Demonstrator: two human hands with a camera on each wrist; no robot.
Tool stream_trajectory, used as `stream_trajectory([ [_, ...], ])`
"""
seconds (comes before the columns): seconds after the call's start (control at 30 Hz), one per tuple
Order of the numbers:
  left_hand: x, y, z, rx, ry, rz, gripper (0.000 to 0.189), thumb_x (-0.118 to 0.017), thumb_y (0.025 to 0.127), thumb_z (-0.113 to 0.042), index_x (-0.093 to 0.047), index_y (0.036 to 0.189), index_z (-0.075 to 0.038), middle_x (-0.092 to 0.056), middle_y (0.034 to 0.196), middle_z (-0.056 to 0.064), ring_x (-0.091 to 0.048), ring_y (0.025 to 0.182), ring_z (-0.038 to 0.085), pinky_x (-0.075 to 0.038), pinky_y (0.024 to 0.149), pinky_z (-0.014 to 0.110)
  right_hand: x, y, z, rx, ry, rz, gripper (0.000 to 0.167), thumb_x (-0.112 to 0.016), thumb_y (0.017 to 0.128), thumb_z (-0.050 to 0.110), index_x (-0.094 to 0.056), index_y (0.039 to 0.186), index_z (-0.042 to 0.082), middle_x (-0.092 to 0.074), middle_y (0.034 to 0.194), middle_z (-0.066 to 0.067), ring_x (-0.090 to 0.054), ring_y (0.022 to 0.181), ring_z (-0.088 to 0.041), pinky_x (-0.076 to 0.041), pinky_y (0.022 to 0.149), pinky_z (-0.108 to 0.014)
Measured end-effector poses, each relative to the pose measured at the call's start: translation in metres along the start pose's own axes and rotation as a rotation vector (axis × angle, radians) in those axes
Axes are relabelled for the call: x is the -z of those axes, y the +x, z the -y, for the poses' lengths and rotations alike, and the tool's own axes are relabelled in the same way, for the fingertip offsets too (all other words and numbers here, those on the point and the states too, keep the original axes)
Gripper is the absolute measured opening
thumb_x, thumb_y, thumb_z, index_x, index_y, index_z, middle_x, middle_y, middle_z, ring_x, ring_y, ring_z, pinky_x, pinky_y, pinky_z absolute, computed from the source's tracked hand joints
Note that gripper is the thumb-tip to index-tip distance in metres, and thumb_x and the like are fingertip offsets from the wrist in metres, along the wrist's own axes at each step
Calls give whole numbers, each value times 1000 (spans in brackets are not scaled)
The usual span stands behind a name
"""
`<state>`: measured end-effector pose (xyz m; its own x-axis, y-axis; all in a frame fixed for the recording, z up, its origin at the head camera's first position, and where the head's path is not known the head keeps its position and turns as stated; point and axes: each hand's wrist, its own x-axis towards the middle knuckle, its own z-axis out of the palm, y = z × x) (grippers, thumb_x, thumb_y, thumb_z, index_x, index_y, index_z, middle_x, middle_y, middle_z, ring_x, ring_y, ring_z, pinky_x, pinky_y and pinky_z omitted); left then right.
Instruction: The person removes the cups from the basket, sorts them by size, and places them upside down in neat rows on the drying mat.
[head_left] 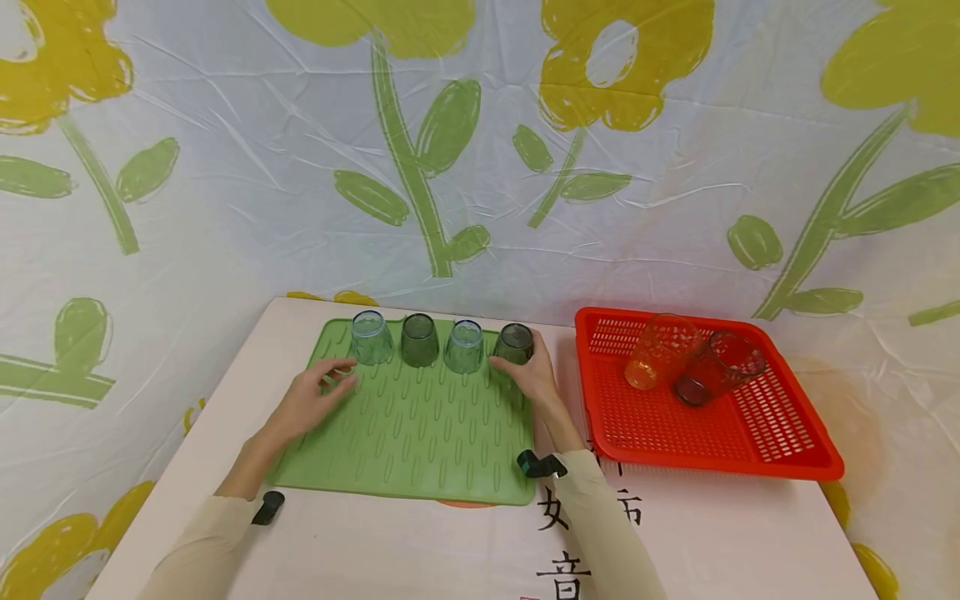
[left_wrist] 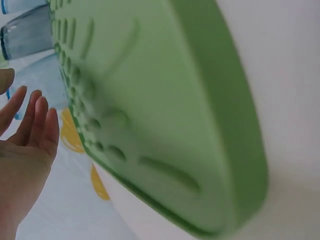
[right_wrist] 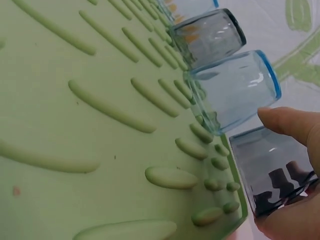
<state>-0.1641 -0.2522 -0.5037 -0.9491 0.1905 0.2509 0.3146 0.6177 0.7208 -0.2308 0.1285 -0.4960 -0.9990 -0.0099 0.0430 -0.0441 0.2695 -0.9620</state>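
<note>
At the right end of a row of glasses on the green drying mat [head_left: 420,442], my right hand [head_left: 534,377] grips a dark grey glass [head_left: 516,335], thumb on one side and fingers on the other. Beside it stands a clear blue-edged glass [right_wrist: 235,92], then another grey glass [head_left: 419,340]. A second blue-edged glass [head_left: 371,337] stands at the left end. All appear to stand wider end down. My left hand [head_left: 318,398] hovers over the mat's left side near that end glass, holding nothing, its fingers loosely bent.
Right of the mat sits a red plastic basket [head_left: 712,468] with two tall glasses leaning in it, one clear [head_left: 660,354], one dark [head_left: 716,371]. A flower-patterned cloth [head_left: 300,208] hangs behind the white table [head_left: 390,550]. Black characters mark the tabletop's front.
</note>
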Motion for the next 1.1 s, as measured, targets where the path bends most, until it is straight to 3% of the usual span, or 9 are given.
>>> stream_trajectory([
  [0.17, 7, -4, 12, -8, 32, -12, 33, -66, 101, -6, -62, 129, 10, -66, 122, 25, -62, 102, 34, -52, 83, 38, -1, 5, -5, -19, -7, 21, 81, -86, 83, 7, -40, 150, 1, -50, 144, -22, -48, 135, -38, -37, 113, -54],
  [0.37, 12, -8, 28, -23, 82, -30, 34, -69, 98, -3, -62, 127, 14, -66, 118, 29, -57, 112, 46, -44, 96, 58, -2, 9, -9, -34, -21, 33, 82, -87, 82, 8, -40, 149, 3, -50, 144, -21, -48, 134, -37, -36, 113, -55],
  [0.47, 14, -9, 35, -3, 110, -35, 36, -71, 96, -4, -62, 128, 12, -64, 119, 30, -52, 113, 46, -38, 98, 58, -3, 10, -11, -38, -18, 47, 81, -86, 83, 9, -39, 149, 3, -50, 144, -20, -48, 134, -37, -37, 113, -56],
  [0.6, 17, -9, 40, 16, 141, -29, 40, -74, 95, -6, -62, 129, 11, -62, 123, 31, -48, 111, 44, -35, 90, 51, -3, 12, -12, -40, -20, 73, 82, -86, 84, 9, -36, 150, 3, -48, 145, -21, -47, 135, -38, -36, 113, -56],
  [0.83, 23, -10, 45, 23, 167, -20, 38, -72, 95, -3, -61, 129, 12, -59, 123, 33, -51, 109, 46, -36, 87, 51, -1, 13, -13, -47, -15, 94, 86, -86, 84, 11, -33, 152, 3, -46, 147, -21, -46, 136, -38, -37, 112, -57],
  [1.1, 29, -11, 49, 31, 111, 7, 39, -72, 96, -2, -60, 129, 14, -58, 122, 34, -57, 108, 49, -50, 90, 61, 4, 5, -5, -35, -53, 88, 93, -88, 83, 14, -30, 155, 5, -41, 150, -21, -43, 138, -37, -38, 113, -53],
])
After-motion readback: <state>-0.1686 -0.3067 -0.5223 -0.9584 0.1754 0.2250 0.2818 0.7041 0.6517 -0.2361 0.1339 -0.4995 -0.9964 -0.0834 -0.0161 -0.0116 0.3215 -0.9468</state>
